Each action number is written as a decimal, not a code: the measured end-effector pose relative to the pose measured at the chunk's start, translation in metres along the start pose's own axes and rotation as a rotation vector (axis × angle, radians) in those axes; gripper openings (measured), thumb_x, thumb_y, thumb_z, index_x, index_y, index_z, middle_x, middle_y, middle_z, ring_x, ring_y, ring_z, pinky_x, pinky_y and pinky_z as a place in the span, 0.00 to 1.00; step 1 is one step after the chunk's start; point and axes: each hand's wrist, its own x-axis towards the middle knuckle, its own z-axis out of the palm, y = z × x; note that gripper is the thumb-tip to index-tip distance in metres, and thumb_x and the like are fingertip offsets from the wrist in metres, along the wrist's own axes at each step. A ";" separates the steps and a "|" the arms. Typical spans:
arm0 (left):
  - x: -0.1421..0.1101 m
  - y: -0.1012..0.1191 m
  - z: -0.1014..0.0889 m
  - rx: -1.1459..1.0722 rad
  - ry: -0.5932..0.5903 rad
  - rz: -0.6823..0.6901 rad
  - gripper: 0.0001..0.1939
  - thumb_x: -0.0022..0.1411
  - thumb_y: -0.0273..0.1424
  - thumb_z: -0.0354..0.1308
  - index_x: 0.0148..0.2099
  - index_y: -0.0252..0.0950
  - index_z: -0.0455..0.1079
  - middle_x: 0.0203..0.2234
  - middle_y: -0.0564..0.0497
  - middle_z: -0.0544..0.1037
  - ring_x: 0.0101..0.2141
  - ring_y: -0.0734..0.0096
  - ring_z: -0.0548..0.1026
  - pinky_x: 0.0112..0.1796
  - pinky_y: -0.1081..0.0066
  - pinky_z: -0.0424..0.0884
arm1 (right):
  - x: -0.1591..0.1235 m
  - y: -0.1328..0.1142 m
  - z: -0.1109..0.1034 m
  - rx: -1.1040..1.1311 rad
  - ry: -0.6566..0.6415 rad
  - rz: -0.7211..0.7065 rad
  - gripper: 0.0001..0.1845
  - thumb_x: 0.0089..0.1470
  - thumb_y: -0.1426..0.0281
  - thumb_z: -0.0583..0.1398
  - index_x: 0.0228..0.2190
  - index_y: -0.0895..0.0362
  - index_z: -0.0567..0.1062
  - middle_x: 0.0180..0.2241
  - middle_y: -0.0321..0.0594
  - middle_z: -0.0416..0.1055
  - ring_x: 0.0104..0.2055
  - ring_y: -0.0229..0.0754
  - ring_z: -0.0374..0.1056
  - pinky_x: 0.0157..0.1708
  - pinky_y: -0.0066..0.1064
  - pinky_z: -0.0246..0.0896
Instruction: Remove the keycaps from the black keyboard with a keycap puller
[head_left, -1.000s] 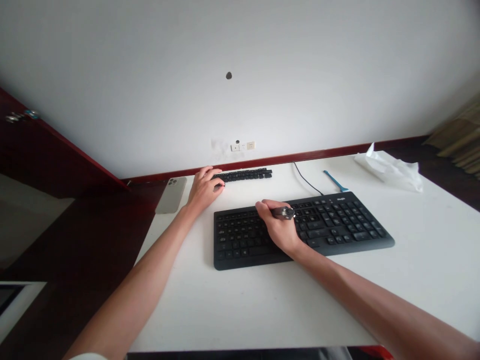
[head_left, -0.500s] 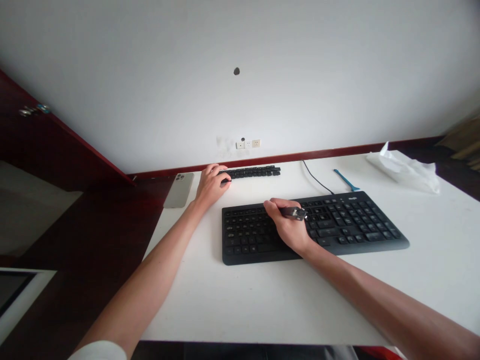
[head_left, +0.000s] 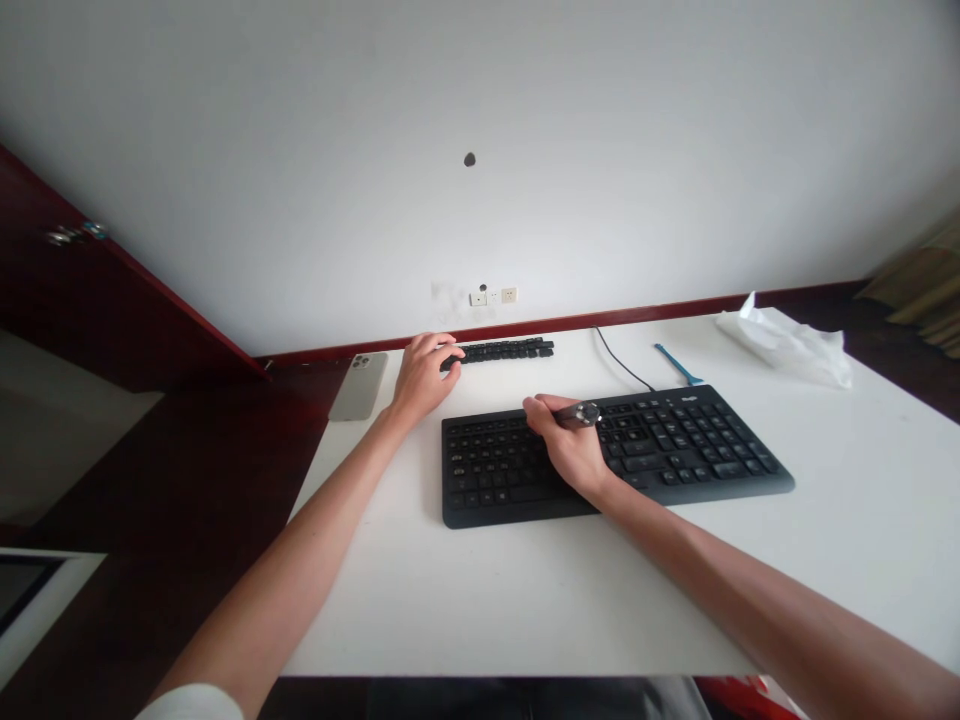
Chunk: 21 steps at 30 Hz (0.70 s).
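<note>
My left hand [head_left: 425,377] reaches to the far side of the white table, thumb and forefinger closed about a black keycap [head_left: 450,364] at the left end of a row of loose black keycaps [head_left: 510,350]. My right hand [head_left: 574,445] is wrapped round the thick black handle of a tool [head_left: 579,414], its rear end pointing to the right. The tool's working end is hidden behind my fingers. Beneath that hand lies a black keyboard [head_left: 697,435]. Near its middle, some key places look bare of caps.
A pale phone [head_left: 359,387] lies at the table's left edge. Behind the keyboard are its black cable [head_left: 622,358] and a thin blue tool [head_left: 677,363]. A crumpled white plastic bag [head_left: 787,345] sits at the back right. The white table [head_left: 420,600] borders a wall with sockets [head_left: 493,297].
The handle in my right hand has turned slightly, so its rear end shows differently. My left hand stays at the row of keycaps. The whole view has shifted a little.
</note>
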 end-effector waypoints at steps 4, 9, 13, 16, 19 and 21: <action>0.002 0.026 -0.018 -0.127 -0.055 -0.026 0.08 0.68 0.27 0.58 0.44 0.41 0.78 0.47 0.49 0.80 0.53 0.59 0.74 0.59 0.56 0.68 | 0.002 -0.001 -0.001 0.019 -0.019 0.017 0.26 0.64 0.58 0.57 0.18 0.55 0.58 0.21 0.32 0.51 0.26 0.36 0.47 0.28 0.34 0.44; -0.023 0.068 -0.036 -0.188 -0.192 0.001 0.08 0.67 0.28 0.60 0.42 0.43 0.80 0.49 0.49 0.78 0.52 0.57 0.74 0.55 0.56 0.70 | 0.004 0.001 -0.003 0.102 -0.078 0.022 0.31 0.66 0.51 0.57 0.18 0.54 0.57 0.21 0.32 0.52 0.26 0.37 0.49 0.29 0.35 0.45; -0.054 0.096 -0.039 -0.263 -0.307 -0.147 0.10 0.67 0.28 0.59 0.41 0.45 0.82 0.35 0.50 0.78 0.38 0.63 0.77 0.41 0.64 0.73 | 0.006 0.008 -0.003 0.173 -0.180 0.034 0.32 0.66 0.49 0.57 0.18 0.54 0.59 0.20 0.33 0.54 0.26 0.37 0.50 0.30 0.35 0.46; -0.070 0.112 -0.038 -0.342 -0.423 -0.231 0.11 0.66 0.29 0.58 0.43 0.42 0.82 0.33 0.52 0.81 0.31 0.70 0.75 0.35 0.70 0.70 | 0.007 0.012 -0.002 0.241 -0.209 0.050 0.33 0.66 0.48 0.57 0.17 0.54 0.59 0.19 0.32 0.54 0.24 0.37 0.51 0.28 0.35 0.48; -0.077 0.120 -0.037 -0.294 -0.477 -0.258 0.12 0.66 0.35 0.60 0.47 0.43 0.83 0.27 0.55 0.78 0.26 0.73 0.72 0.31 0.72 0.65 | 0.007 0.013 -0.001 0.287 -0.210 0.056 0.32 0.66 0.48 0.57 0.18 0.53 0.61 0.18 0.33 0.57 0.24 0.38 0.56 0.29 0.35 0.53; -0.078 0.124 -0.037 -0.261 -0.496 -0.263 0.13 0.65 0.39 0.61 0.49 0.45 0.82 0.23 0.57 0.75 0.24 0.74 0.69 0.30 0.72 0.62 | 0.008 0.012 0.000 0.318 -0.207 0.072 0.31 0.66 0.48 0.58 0.18 0.53 0.62 0.19 0.34 0.60 0.25 0.39 0.60 0.31 0.35 0.56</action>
